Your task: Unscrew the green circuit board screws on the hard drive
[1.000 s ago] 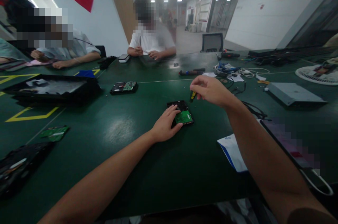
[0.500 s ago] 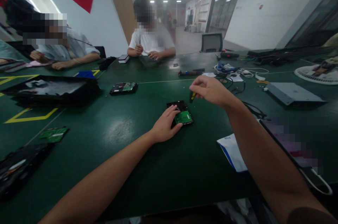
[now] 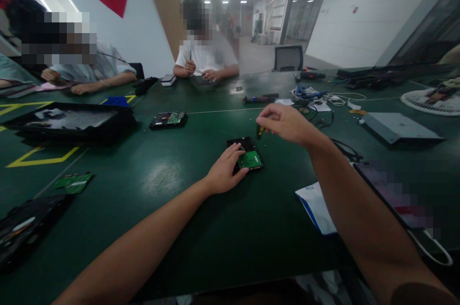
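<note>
A black hard drive (image 3: 247,152) with a green circuit board lies on the green table (image 3: 201,209) in front of me. My left hand (image 3: 225,170) rests flat on its near left side, fingers spread, pressing it down. My right hand (image 3: 285,124) hovers just above and to the right of the drive, fingers pinched round a small yellow-and-black screwdriver (image 3: 260,131) whose tip points down at the drive's far right corner.
A second hard drive (image 3: 168,119) lies further left, beside a black tray (image 3: 68,122). A loose green board (image 3: 74,182) sits at left. White-and-blue paper (image 3: 316,206) and a grey box (image 3: 398,127) lie at right, cables (image 3: 316,96) behind. Two people sit across the table.
My right hand has shifted slightly left with the screwdriver, closer over the drive's far corner. My left hand has stayed on the drive.
</note>
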`<control>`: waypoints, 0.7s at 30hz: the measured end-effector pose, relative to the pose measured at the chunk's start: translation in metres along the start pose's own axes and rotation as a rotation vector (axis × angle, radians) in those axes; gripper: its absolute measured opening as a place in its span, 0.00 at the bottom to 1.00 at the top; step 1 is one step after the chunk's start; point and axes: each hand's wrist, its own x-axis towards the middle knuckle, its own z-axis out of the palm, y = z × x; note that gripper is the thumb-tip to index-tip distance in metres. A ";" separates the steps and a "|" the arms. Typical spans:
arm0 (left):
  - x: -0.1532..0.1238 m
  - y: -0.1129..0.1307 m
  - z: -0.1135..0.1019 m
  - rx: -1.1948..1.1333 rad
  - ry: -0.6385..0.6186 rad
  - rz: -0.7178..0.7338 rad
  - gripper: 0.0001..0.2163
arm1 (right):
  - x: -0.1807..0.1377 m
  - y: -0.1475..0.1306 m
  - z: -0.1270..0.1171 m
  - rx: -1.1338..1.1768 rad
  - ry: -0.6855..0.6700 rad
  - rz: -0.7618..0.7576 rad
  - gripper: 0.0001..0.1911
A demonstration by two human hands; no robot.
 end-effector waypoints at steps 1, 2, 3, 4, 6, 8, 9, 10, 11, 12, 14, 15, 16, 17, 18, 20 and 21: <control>0.000 0.000 0.000 -0.001 0.002 -0.001 0.28 | 0.000 0.000 -0.001 -0.012 0.019 0.016 0.11; 0.000 0.000 0.001 -0.003 0.005 0.000 0.28 | -0.001 -0.001 -0.001 -0.016 0.023 0.027 0.10; 0.000 0.000 0.001 -0.005 0.007 0.003 0.27 | -0.001 -0.002 -0.001 -0.010 0.015 0.032 0.10; 0.000 0.000 0.001 -0.006 0.009 0.007 0.27 | -0.001 -0.002 0.000 0.005 -0.005 0.030 0.11; 0.000 0.001 0.000 -0.007 0.012 0.016 0.27 | -0.001 -0.003 0.002 0.064 -0.063 0.014 0.14; 0.000 0.001 0.000 -0.008 0.015 0.023 0.27 | -0.001 -0.004 0.004 0.129 -0.110 0.000 0.15; 0.000 0.001 0.000 -0.008 0.016 0.024 0.27 | 0.000 -0.004 0.004 0.148 -0.122 -0.004 0.15; 0.000 0.001 0.000 -0.010 0.015 0.024 0.27 | -0.001 -0.004 0.005 0.154 -0.124 -0.006 0.15; 0.000 0.000 0.000 -0.011 0.013 0.023 0.27 | -0.001 -0.003 0.004 0.149 -0.117 -0.008 0.14; 0.000 0.000 0.000 -0.013 0.012 0.020 0.27 | -0.001 -0.003 0.004 0.135 -0.107 -0.009 0.14; 0.000 0.000 0.000 -0.013 0.009 0.016 0.27 | -0.001 -0.003 0.002 0.106 -0.090 -0.010 0.13; 0.000 0.000 0.000 -0.012 0.009 0.015 0.27 | -0.002 -0.003 0.001 0.097 -0.086 -0.009 0.13; 0.000 0.000 0.000 -0.010 0.012 0.015 0.27 | -0.002 -0.003 0.001 0.093 -0.085 -0.008 0.13; 0.000 0.000 0.000 -0.007 0.014 0.015 0.27 | -0.002 -0.003 0.001 0.092 -0.086 -0.008 0.13; 0.000 0.000 0.000 -0.005 0.014 0.015 0.27 | -0.002 -0.002 0.000 0.092 -0.088 -0.010 0.14; 0.000 0.001 0.000 -0.002 0.011 0.011 0.27 | -0.001 -0.002 0.001 0.088 -0.086 -0.013 0.13; 0.000 0.001 0.000 -0.001 0.009 0.008 0.27 | -0.001 -0.001 0.001 0.084 -0.086 -0.013 0.13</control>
